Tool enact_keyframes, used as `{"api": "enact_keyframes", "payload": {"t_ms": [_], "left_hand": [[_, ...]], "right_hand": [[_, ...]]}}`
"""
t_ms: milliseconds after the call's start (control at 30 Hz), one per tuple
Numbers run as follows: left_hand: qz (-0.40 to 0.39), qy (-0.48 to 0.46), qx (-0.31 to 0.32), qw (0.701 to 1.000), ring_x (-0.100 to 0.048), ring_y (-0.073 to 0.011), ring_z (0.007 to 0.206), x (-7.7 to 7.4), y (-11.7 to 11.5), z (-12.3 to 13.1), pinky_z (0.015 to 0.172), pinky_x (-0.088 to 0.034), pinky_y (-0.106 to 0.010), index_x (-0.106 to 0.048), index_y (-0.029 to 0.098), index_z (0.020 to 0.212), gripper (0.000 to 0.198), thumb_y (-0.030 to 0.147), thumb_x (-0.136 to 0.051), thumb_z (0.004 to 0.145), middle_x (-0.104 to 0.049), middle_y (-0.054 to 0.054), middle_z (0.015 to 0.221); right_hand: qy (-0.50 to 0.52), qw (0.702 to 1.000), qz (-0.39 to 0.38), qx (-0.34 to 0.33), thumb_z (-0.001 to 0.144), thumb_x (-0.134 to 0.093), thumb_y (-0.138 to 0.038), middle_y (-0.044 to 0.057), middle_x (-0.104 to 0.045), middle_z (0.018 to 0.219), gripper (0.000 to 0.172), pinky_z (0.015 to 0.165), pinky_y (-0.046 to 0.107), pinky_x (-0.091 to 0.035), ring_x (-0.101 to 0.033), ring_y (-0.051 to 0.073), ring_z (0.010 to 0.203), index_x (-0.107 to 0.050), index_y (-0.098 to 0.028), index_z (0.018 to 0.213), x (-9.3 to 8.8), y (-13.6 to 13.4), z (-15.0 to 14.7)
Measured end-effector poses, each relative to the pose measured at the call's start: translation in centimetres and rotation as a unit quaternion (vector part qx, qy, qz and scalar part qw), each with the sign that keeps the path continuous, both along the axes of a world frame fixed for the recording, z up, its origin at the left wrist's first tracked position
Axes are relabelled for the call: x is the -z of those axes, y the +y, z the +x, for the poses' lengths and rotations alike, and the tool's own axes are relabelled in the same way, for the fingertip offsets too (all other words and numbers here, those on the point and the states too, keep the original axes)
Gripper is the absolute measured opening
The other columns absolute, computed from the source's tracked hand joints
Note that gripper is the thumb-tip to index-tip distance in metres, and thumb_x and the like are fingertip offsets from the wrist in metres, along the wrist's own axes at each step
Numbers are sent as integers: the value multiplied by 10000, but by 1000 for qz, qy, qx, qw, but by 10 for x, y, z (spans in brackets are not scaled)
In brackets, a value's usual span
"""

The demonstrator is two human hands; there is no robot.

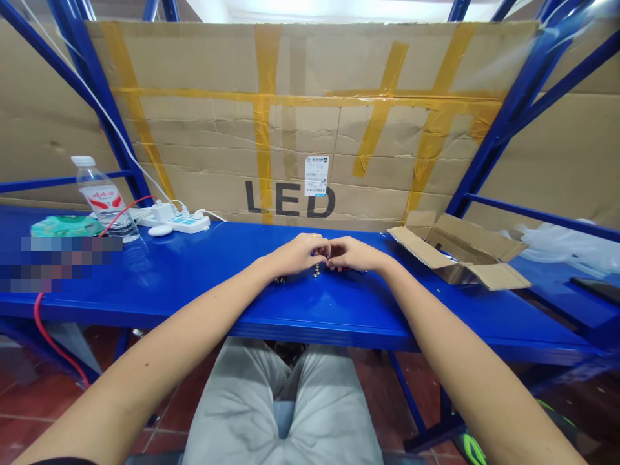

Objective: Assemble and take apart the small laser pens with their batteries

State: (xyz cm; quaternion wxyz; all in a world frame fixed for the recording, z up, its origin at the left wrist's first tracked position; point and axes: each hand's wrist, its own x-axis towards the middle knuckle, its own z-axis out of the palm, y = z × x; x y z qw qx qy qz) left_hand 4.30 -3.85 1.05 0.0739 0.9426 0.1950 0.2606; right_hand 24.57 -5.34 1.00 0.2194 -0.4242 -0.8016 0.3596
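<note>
My left hand point(305, 252) and my right hand point(349, 254) meet over the middle of the blue table point(194, 258). The fingertips of both are pinched together around something small, mostly hidden by the fingers. A few small shiny metallic pieces point(316, 272), rounded like beads, show just under the left fingers; whether they hang or lie on the table I cannot tell. Beside my left wrist lie small dark bits point(279, 280), too small to name. More small dark bits sit partly hidden beneath my right hand.
An opened cardboard box point(455, 252) stands at the right, near clear plastic wrapping point(566, 248). To the left are a water bottle point(104, 200), a green packet point(66, 226) and a white power strip point(186, 223) with cables. A large taped cardboard sheet point(217, 148) rises behind the table.
</note>
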Motion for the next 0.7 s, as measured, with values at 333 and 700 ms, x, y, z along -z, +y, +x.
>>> {"api": "enact_keyframes", "payload": {"t_ms": [333, 700], "left_hand": [[-20, 110, -79, 991, -559, -130, 628, -17, -5, -16, 600, -367, -259, -699, 174, 770, 132, 231, -580, 775, -682, -21, 713], [-34, 204, -104, 973, -616, -187, 712, -9, -9, -9, 634, -362, -283, -762, 241, 805, 157, 330, -638, 767, -731, -29, 803]], "right_hand": [[-21, 1000, 9, 14, 666, -669, -213, -16, -612, 668, 184, 515, 223, -435, -549, 114, 576, -625, -175, 840, -1, 1, 1], [-27, 999, 11, 15, 655, -679, -219, -15, -605, 670, 183, 517, 239, -439, -551, 124, 586, -615, -179, 822, 0, 2, 0]]}}
